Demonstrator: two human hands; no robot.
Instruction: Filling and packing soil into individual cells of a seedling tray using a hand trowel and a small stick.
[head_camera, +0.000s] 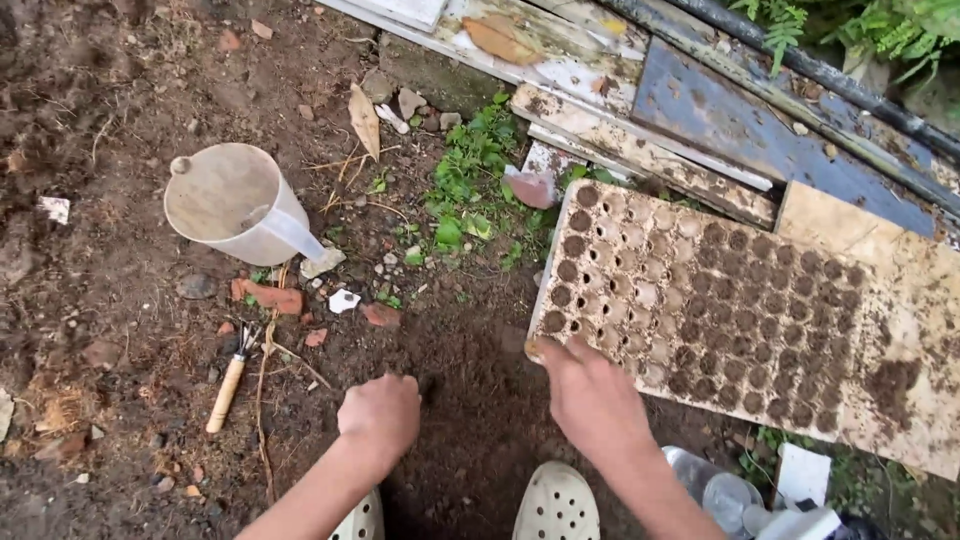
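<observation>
Right hand: fingers loosely extended, fingertips touching the near left corner of the seed tray; no closed grasp visible, just pressing on the edge cells. Left hand: curled into a fist, knuckles down on the dark soil just left of the tray corner (can't tell if it holds anything). Tray sits tilted on a dirty board, most cells filled with soil, a patch near its left middle paler. Further left on the ground: small wooden-handled tool, then a translucent plastic jug lying on its side. White perforated clogs at the bottom edge.
</observation>
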